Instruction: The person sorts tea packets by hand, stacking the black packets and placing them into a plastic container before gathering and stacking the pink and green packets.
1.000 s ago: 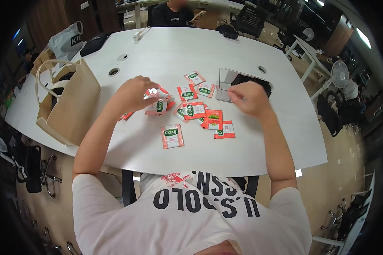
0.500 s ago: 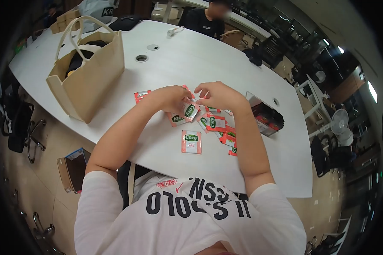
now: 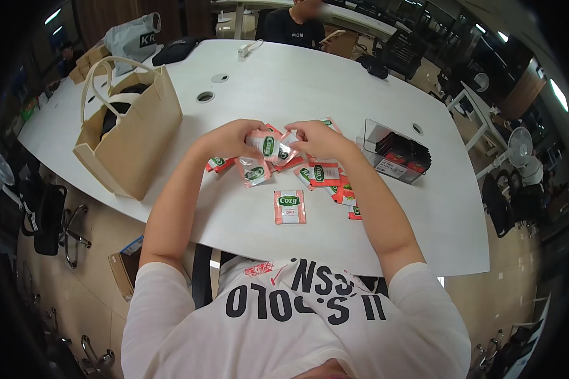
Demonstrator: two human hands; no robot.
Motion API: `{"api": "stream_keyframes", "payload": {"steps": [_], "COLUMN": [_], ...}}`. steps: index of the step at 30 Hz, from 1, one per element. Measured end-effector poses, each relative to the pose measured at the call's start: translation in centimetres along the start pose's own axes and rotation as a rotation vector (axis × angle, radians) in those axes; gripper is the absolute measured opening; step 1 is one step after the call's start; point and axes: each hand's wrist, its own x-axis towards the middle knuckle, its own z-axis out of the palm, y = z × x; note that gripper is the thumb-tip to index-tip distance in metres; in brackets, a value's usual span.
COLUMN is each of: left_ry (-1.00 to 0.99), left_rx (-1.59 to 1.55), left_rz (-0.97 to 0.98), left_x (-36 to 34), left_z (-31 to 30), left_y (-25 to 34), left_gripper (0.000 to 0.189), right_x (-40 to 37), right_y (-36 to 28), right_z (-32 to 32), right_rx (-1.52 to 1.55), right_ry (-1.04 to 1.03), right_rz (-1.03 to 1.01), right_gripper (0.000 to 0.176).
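Over the pile, my left hand (image 3: 235, 136) pinches a red-and-white Cozy tea sachet (image 3: 267, 146) between thumb and fingers. Another tea sachet (image 3: 254, 172) lies just below that thumb. My right hand (image 3: 319, 138) grips the edge of a shiny tea sachet (image 3: 287, 149), close beside the one in my left hand. More sachets, partly overlapping, spread beneath and around both hands, including a tea sachet (image 3: 324, 175) below my right wrist. A single tea sachet (image 3: 289, 207) lies face up nearer to me, apart from the pile.
A clear box (image 3: 401, 158) of dark packets stands to the right of my right forearm. On the left is a beige tote bag (image 3: 136, 139). A charger plug (image 3: 244, 49) sits farther back on the white table (image 3: 297, 76). A person (image 3: 294, 26) sits across from me.
My view has tilted up slightly. My left hand has turned and now holds a sachet up, label visible. My right hand has closed on a sachet's edge.
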Motion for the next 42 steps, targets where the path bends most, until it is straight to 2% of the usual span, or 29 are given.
{"api": "stream_keyframes", "payload": {"steps": [3,5,7,10,13,14,19,22,28,32,35,37,40,42], "left_ry": [0.149,0.311,0.369,0.45,0.431,0.459,0.511,0.522,0.421,0.465,0.557,0.551,0.492,0.409], "left_rx": [-0.351,-0.503,-0.655,-0.953,-1.18,-1.234,-1.353,-1.374,-1.287,-1.276,-1.309,-1.306,-1.318,-1.325], "left_rz": [0.039,0.048,0.019,-0.005,0.03,0.023,0.038,0.026,-0.053,0.019,-0.042,-0.127,-0.147,-0.095], "left_x": [1.4,2.1,2.0,3.0,3.4,3.6,4.0,4.2,3.7,4.6,4.1,4.0,3.9,3.7], "left_z": [-0.4,-0.6,-0.9,-0.4,0.3,0.8,2.4,3.1,4.2,5.4,5.1,4.8,4.7,4.8], "left_y": [-3.6,-4.6,-4.0,-5.1,-5.0,-4.7,-4.0,-3.7,-2.5,-3.1,-1.8,-2.1,-2.0,-1.1], "left_gripper": [0.045,0.048,0.04,0.028,0.024,0.022,0.021,0.021,0.018,0.03,0.03,0.035,0.042,0.043], "right_x": [-0.4,-0.6,-1.0,-1.5,-2.7,-2.5,-1.7,-0.6,1.0,1.4,1.6,1.7,1.7,1.8], "right_y": [1.2,1.9,2.2,1.5,-0.4,-0.1,0.6,0.5,-0.8,-0.7,-0.5,-0.3,0.1,-0.1], "right_z": [-1.4,-2.3,-3.2,-4.4,-5.5,-5.3,-4.5,-3.1,0.6,1.2,1.2,1.0,0.9,1.4], "right_rx": [0.095,0.146,0.142,0.372,0.371,0.453,0.754,0.821,1.013,1.018,1.049,1.111,1.171,1.069], "right_ry": [0.138,0.243,0.345,0.288,0.243,0.251,0.255,0.304,0.41,0.504,0.589,0.61,0.481,0.479], "right_rz": [-0.057,-0.108,-0.174,-0.093,-0.007,-0.05,-0.228,-0.193,0.06,0.037,-0.024,-0.063,-0.088,-0.053], "right_gripper": [0.053,0.05,0.045,0.034,0.02,0.019,0.016,0.019,0.024,0.025,0.025,0.026,0.025,0.024]}}
